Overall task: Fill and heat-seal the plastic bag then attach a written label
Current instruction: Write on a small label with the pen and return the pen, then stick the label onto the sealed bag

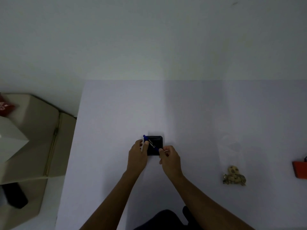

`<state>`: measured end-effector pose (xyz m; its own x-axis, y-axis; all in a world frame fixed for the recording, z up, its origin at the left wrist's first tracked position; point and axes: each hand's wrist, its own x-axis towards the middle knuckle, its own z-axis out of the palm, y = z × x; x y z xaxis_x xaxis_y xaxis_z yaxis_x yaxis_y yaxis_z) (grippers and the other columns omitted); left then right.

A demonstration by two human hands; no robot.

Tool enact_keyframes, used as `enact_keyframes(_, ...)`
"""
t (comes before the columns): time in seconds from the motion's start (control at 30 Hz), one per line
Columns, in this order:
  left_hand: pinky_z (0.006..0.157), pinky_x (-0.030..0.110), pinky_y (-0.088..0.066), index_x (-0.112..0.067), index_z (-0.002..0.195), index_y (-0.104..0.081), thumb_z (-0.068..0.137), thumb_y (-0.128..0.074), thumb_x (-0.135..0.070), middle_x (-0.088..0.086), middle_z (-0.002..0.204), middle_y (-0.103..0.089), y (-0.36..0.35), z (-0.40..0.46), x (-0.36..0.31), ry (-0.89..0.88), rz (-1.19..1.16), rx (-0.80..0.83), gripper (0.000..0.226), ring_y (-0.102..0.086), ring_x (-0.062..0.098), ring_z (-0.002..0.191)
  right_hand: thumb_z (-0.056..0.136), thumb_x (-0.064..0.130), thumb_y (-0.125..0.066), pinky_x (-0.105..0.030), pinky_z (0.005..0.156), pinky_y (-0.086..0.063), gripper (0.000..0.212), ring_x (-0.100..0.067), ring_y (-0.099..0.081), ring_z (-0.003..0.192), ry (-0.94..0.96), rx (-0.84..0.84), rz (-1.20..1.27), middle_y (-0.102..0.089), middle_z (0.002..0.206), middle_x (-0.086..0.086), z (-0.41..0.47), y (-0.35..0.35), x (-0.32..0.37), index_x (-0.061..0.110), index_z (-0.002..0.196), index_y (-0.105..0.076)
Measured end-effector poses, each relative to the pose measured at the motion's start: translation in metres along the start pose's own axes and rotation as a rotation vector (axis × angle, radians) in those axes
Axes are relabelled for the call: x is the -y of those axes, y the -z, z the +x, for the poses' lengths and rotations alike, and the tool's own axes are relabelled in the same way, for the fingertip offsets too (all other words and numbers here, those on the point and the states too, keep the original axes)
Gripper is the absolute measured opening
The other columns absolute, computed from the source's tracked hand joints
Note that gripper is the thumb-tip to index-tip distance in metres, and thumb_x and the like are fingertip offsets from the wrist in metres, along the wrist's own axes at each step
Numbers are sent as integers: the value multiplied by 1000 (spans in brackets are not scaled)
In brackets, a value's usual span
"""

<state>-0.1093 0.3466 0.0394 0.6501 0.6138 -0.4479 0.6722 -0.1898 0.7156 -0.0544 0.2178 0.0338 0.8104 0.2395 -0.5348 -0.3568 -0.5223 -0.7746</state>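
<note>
Nearest you on the right, the clear bag (232, 163) lies flat on the white table (116, 113), cookies (234, 176) bunched at its near end. Further right, an orange object (299, 170) sits at the frame's edge. Your left hand (137, 156) pinches the blue pen (150, 143) over the black tray (157, 145); your right hand (170, 157) pinches its other end. Beyond, bare tabletop runs to the far edge.

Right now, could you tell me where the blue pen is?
In the head view, the blue pen lies diagonally across the black tray mid-table, between both hands.
</note>
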Motion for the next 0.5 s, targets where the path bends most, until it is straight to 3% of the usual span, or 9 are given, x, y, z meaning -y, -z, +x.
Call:
enact_keyframes(0.07, 83, 6, -43, -14, 133, -52, 103, -41, -33, -5, 119, -61, 0, 1, -9, -48, -79, 31, 36, -57, 10, 106, 100, 24, -57, -13, 49, -46, 17, -12, -61, 56, 8, -4, 36, -68, 80, -7, 10, -3, 7, 8, 100, -61)
enact_keyframes(0.13, 75, 1, -38, -17, 136, -49, 104, -42, -29, -9, 117, -57, 1, 10, -19, -79, -138, 22, 35, -55, 7, 105, 100, 24, -57, -12, 50, -47, 18, -13, -61, 57, 23, -8, 55, -69, 83, -10, 24, -7, 18, 8, 100, -62)
enact_keyframes(0.37, 71, 10, -39, -15, 123, -54, 104, -41, -33, -4, 110, -60, 9, 74, -56, -59, -206, -26, 30, -57, 11, 98, 102, 18, -50, -10, 51, -47, 19, -15, -65, 62, 83, -43, 44, -73, 90, -12, 87, -18, 64, 6, 105, -65)
enact_keyframes(0.43, 68, 13, -40, -13, 117, -55, 103, -41, -34, -2, 106, -61, 10, 88, -67, -52, -188, -25, 28, -57, 13, 95, 102, 15, -47, -18, 57, -53, 20, -21, -69, 72, 85, -43, 43, -73, 94, -12, 104, -22, 73, 8, 106, -65)
enact_keyframes(0.5, 69, 20, -41, -11, 116, -55, 103, -42, -34, 1, 107, -61, 12, 101, -75, -41, -156, -23, 30, -58, 17, 96, 100, 12, -43, -37, 68, -60, 24, -27, -71, 83, 89, -33, 33, -73, 97, -10, 118, -25, 78, 13, 108, -66)
